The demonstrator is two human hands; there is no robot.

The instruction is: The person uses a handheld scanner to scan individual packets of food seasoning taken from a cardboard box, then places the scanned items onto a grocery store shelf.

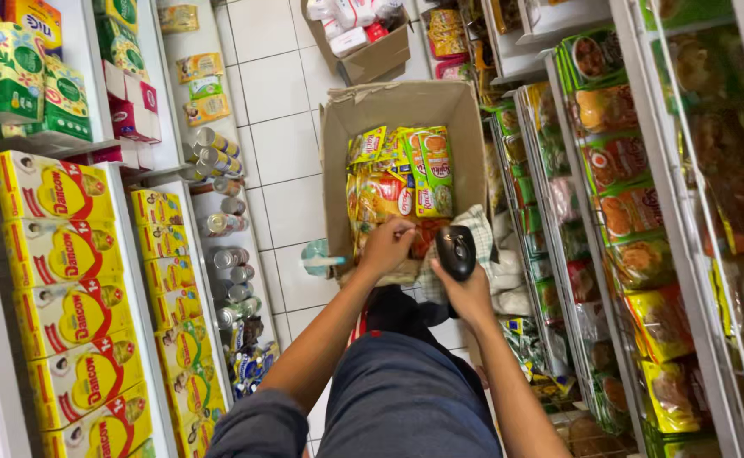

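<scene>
My right hand [467,293] gripped a black handheld scanner [456,251]. Just beside it, my left hand [386,246] closed on snack packets [397,182] filling the open cardboard box [338,127] ahead of both hands.

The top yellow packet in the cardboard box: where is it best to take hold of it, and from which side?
Probably at its near short edge, coming from above. The yellow packets lie flat and stacked in the open-topped cardboard box, so only top faces and edges are free. The left hand already reaches there; the right hand holds a black scanner.
</scene>
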